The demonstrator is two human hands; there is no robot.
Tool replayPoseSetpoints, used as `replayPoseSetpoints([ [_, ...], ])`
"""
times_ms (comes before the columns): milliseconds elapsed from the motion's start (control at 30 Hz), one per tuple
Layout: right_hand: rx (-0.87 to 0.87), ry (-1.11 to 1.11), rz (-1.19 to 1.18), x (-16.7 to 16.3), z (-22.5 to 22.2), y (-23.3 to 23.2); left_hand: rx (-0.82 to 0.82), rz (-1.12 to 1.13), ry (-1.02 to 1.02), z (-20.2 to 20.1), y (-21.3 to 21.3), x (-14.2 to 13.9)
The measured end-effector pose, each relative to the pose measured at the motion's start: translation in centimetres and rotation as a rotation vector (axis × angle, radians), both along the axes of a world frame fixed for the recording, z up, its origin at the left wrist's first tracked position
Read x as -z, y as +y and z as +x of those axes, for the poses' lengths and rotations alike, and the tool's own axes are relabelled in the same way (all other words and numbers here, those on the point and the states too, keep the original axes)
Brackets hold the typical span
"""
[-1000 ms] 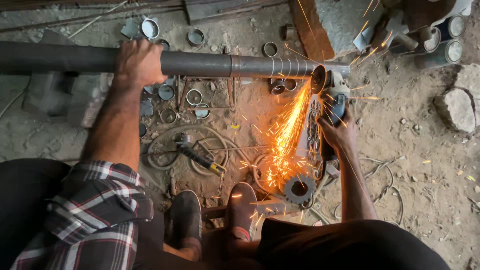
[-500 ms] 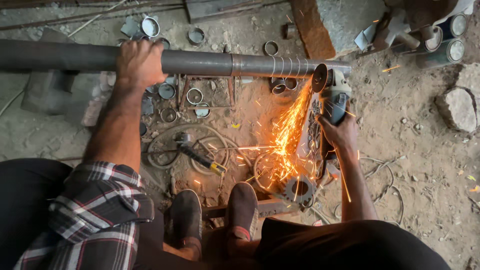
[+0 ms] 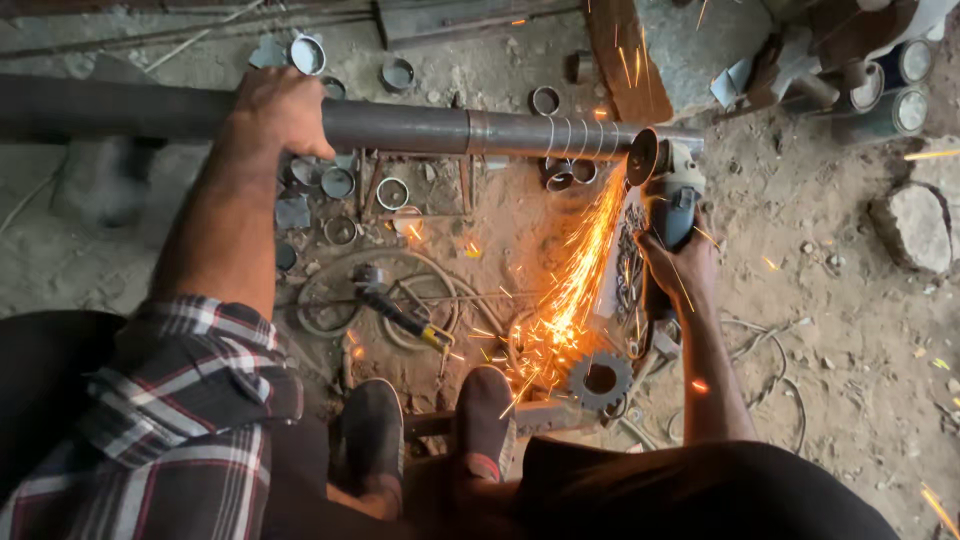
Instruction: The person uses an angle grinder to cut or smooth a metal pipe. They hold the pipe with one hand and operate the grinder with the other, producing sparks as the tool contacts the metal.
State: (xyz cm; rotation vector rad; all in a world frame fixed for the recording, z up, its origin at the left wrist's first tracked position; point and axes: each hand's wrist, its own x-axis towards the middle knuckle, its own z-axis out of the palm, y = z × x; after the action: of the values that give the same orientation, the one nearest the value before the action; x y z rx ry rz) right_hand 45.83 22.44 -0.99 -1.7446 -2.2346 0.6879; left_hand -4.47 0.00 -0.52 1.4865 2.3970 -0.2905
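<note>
Seen from above, the left hand (image 3: pixel 285 110) is clenched over a long steel pipe (image 3: pixel 420 128) lying across the dirt floor (image 3: pixel 850 330). The right hand (image 3: pixel 675 265) grips an angle grinder (image 3: pixel 668 190), its disc touching the pipe's right end. Orange sparks (image 3: pixel 570 290) spray toward two shoes (image 3: pixel 430 430), beside a gear (image 3: pixel 600 380).

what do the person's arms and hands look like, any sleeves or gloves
Both hands are bare, no gloves, rings or watch visible. The left hand comes from a checked sleeve in red, white and dark grey, rolled to about the elbow. The right hand has a bare forearm; no sleeve shows on it.
</note>
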Motion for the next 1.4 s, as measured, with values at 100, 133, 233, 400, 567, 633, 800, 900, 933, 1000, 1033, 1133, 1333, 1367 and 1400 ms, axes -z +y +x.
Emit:
replayPoseSetpoints([
  [100,0.063,-0.029,-0.068,0.3,0.1,0.2,0.017,-0.014,0.019,0.4,-0.1,-0.4],
  [133,0.082,-0.04,-0.085,0.4,0.1,0.2,0.027,-0.016,0.036,0.5,-0.2,-0.5],
  [233,0.093,-0.029,-0.053,0.7,0.3,0.3,0.016,0.112,0.055,0.5,-0.2,-0.1],
  [400,0.066,-0.044,-0.029,1.2,0.8,0.7,0.017,0.046,0.046,0.1,-0.5,1.3],
  [567,0.077,-0.088,-0.107,1.0,0.5,0.9,0.014,0.064,0.061,-0.1,-0.7,2.2],
  [633,0.079,-0.064,-0.1,0.7,0.4,0.6,-0.002,0.071,0.041,-0.1,-0.6,2.6],
  [800,0.014,-0.007,-0.046,0.2,0.6,0.0,0.015,0.078,0.071,-0.3,-0.6,3.4],
  [900,0.056,-0.068,-0.063,0.3,0.7,-0.2,0.029,0.147,0.074,-0.4,-0.8,3.6],
  [933,0.079,-0.105,-0.064,0.3,0.8,-0.3,0.029,0.157,0.074,-0.3,-0.9,3.7],
  [1000,0.093,-0.103,-0.129,0.3,1.1,-0.8,0.03,0.138,0.07,-0.3,-1.0,3.6],
  [1033,0.099,-0.101,-0.162,0.3,1.3,-1.3,0.031,0.127,0.069,-0.3,-1.1,3.6],
  [1133,0.081,-0.138,-0.122,0.2,1.9,-3.1,0.055,0.146,0.088,-0.4,-1.1,3.5],
  [1333,0.167,-0.048,-0.24,0.7,3.4,-5.2,0.125,0.019,0.033,-0.9,-0.2,3.3],
  [1367,0.141,-0.027,-0.2,1.0,3.6,-5.1,0.114,0.02,0.038,-0.9,0.0,3.3],
  [1400,0.116,-0.01,-0.163,1.2,3.8,-5.1,0.102,0.019,0.041,-0.9,0.1,3.2],
])
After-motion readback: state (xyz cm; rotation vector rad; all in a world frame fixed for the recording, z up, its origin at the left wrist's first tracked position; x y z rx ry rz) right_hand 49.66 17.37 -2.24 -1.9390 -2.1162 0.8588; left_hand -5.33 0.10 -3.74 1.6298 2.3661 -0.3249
